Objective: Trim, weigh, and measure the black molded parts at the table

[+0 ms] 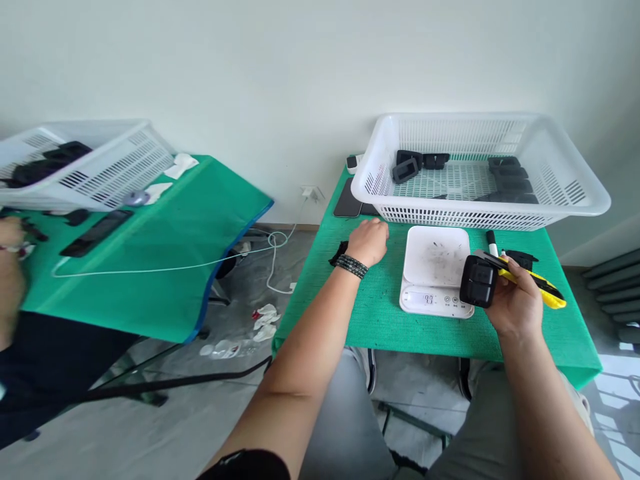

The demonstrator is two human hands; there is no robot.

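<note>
My right hand is closed around a black molded part with two raised blocks and a yellow utility knife. The knife lies across the palm, its tip reaching over the part. Just left of that hand, a white digital scale has a lit display and dark crumbs on its pan. My left hand rests low over the green table, fingers curled in and turned away; whatever they may hold is hidden. A small black scrap lies beside its wrist.
Behind the scale stands a white plastic basket with several black parts inside. A marker and a black piece lie right of the scale, a phone on the left. Another person's arm shows at the neighboring green table.
</note>
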